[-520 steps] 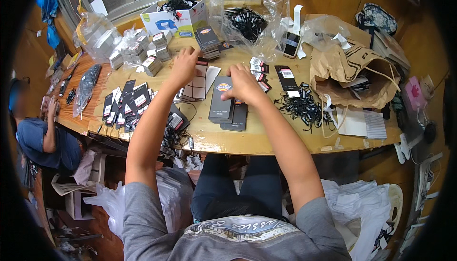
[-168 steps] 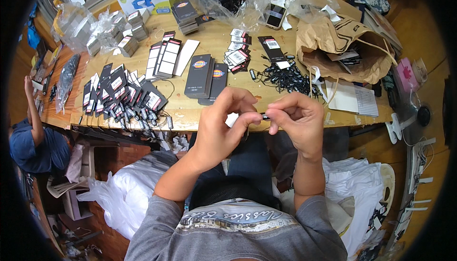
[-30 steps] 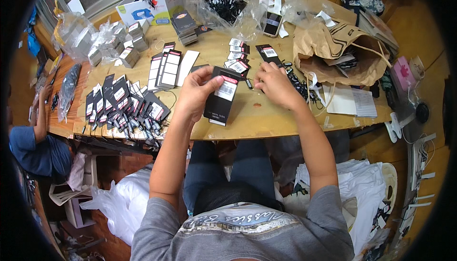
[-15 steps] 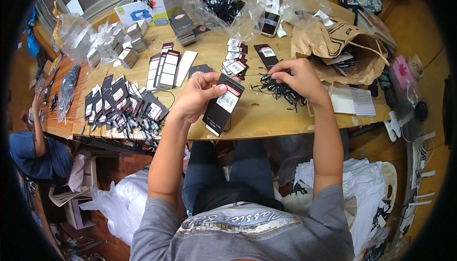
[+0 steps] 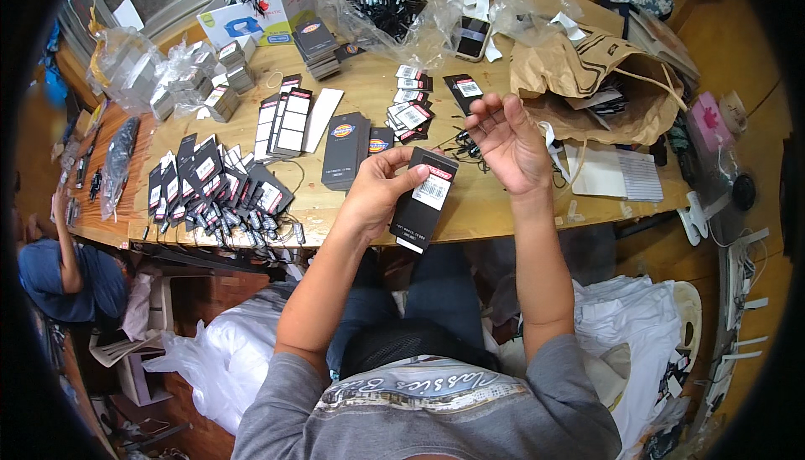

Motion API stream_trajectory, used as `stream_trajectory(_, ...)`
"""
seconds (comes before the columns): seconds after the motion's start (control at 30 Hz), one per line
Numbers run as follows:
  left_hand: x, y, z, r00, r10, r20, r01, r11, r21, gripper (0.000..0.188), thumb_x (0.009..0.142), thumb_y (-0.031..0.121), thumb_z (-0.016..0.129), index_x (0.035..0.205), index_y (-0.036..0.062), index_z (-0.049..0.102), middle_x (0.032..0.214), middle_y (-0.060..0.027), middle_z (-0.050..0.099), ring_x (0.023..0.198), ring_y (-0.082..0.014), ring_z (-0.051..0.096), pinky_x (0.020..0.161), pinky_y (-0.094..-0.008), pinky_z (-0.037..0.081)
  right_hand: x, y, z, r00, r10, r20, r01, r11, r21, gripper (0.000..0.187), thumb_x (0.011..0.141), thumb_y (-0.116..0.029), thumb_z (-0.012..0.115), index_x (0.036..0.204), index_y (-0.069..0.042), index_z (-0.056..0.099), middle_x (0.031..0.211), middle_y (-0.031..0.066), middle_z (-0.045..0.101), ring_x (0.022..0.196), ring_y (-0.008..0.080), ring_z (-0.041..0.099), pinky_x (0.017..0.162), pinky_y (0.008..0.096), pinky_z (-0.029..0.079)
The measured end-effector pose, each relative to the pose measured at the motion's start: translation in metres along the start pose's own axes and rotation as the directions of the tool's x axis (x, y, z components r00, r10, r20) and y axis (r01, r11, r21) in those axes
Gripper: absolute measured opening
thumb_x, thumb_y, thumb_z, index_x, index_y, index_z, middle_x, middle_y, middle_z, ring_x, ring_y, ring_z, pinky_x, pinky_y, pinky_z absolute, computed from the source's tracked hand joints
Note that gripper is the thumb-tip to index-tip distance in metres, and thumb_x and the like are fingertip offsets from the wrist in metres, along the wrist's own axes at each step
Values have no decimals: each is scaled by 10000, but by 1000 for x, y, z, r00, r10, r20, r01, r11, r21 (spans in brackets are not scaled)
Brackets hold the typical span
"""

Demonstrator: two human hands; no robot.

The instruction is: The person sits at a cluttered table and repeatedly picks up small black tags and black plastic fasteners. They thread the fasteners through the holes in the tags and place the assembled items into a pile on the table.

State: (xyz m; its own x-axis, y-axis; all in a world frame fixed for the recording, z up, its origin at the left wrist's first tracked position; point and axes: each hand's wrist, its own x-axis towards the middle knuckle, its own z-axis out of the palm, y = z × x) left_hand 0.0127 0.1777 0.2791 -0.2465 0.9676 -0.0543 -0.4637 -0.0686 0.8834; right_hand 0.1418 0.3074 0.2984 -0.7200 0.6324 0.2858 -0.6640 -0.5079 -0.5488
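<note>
Two hands up above the desk (image 5: 528, 218), and it's the left hand (image 5: 376, 196) doing the holding: fingers (image 5: 391, 159) pinched firmly on a black tag (image 5: 416, 215), thumb across the front at the corner of its white label (image 5: 433, 192), the others tucked behind. Out to the right of that thumb slants the tag, lower end down by the desk's near edge. Over to the right hand (image 5: 516, 148), apart from the tag, palm showing, fingers loosely curled; whether they've caught a thin cord, I cannot tell. Black cords (image 5: 468, 145) lie just beside it.
</note>
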Motion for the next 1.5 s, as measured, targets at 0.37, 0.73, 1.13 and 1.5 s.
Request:
stream_trajectory(0.37, -5, -8, 13, 951, 267, -153, -275, 961, -31, 166, 825, 31, 450, 981, -1, 402, 926, -107, 542, 790, -144, 557, 696, -248, 460, -31, 38, 33, 996, -81, -36, 27, 669, -742, 157, 746, 23, 544, 896, 39, 587, 761, 112, 601, 628, 120, 567, 580, 221, 475)
stream_trajectory(0.73, -20, -6, 15, 874, 423, -238, -355, 891, 282, 139, 737, -22, 576, 865, -32, 524, 823, -56, 576, 751, -66, 518, 664, -189, 420, -37, 34, 37, 953, -291, -84, 60, 455, -889, 71, 690, 4, 626, 733, 32, 577, 657, 18, 553, 548, 39, 490, 478, 164, 392)
stream_trajectory(1.13, -23, -8, 21, 700, 679, -220, -442, 654, 614, 215, 676, -16, 641, 852, -27, 519, 727, -61, 590, 659, -66, 535, 584, -189, 433, -36, 29, 35, 984, -137, -118, -8, 618, -786, 51, 703, 30, 576, 692, 15, 528, 885, 89, 515, 638, 77, 521, 525, 184, 444)
stream_trajectory(1.5, -26, -10, 21, 630, 768, -112, -475, 496, 727, 196, 673, -34, 632, 829, -13, 515, 695, -95, 599, 638, -111, 585, 560, -209, 446, -38, 32, 34, 987, -123, -107, 22, 754, -657, 28, 726, 24, 544, 721, 12, 519, 870, 119, 537, 608, 97, 526, 528, 204, 431)
